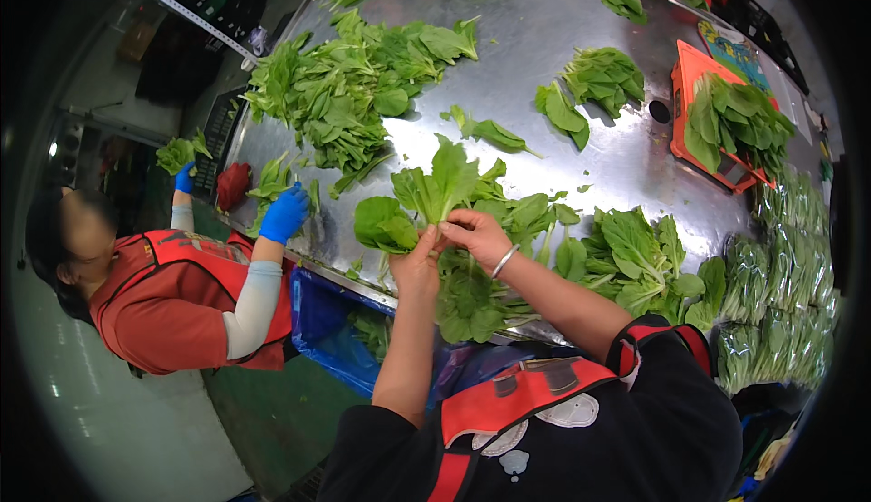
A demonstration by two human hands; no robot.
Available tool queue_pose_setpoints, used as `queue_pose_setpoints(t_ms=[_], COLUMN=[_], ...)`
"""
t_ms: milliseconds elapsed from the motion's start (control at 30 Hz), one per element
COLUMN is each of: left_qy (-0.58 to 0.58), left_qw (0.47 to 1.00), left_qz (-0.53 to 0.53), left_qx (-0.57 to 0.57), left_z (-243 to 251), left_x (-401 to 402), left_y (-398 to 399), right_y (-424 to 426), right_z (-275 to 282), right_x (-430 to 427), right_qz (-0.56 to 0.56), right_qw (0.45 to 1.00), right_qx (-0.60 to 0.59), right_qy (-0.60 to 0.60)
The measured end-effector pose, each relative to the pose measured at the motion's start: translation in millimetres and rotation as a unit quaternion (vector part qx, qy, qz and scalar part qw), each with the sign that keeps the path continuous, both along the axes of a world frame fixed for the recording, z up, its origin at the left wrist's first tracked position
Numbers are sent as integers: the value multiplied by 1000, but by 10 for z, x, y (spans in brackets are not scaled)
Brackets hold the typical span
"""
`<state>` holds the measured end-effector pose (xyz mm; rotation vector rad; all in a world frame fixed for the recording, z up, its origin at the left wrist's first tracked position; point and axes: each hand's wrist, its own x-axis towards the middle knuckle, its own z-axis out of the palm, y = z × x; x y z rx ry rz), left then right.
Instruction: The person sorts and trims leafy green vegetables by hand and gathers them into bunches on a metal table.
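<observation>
My left hand [416, 267] grips a small bunch of leafy greens [435, 189] by the stems, above the near edge of a metal table [524, 56]. The leaves point away from me, and one broad leaf droops to the left. Close against it, my right hand [476, 236] pinches at the base of the same stems with thumb and forefinger; a bangle is on that wrist. Loose greens [469, 304] lie under and beside my hands. To the right of my right forearm spreads another pile of greens [636, 264].
A large heap of greens [340, 87] covers the far left. An orange scale [680, 80] bears a bunch; bagged greens [776, 277] are stacked at right. A blue-lined bin [326, 332] stands below the edge. A co-worker in blue gloves [284, 215] handles greens at left; others work across.
</observation>
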<state>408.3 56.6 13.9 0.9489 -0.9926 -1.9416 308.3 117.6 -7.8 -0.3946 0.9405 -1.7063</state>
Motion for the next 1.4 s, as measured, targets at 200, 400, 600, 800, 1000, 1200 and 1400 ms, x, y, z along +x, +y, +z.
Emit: queue_pose_setpoints(t_ms=[200,400,600,800,1000,1200,1400], left_qy=[-1,-193,-10,105,162,74,77], left_qw=[992,957,999,970,946,990,992], left_qz=[58,76,-10,63,44,53,38], left_qx=[114,-205,40,209,278,106,89], left_z=[-111,-161,88,-85,-157,-55,-115], left_x=[-45,46,-145,-264,-339,-413,-473], left_y=[42,154,88,-28,-179,-129,-169], right_y=[0,118,89,69,-66,-170,-267], right_z=[86,-42,242,232,185,196,146], right_x=[-28,-238,-146,-114,-98,-329,-414], right_qz=[-163,-116,-105,-120,-239,-113,-75], right_qw=[986,954,840,888,887,929,915], right_qx=[8,79,88,132,16,100,128], right_qy=[-14,265,525,424,394,338,374])
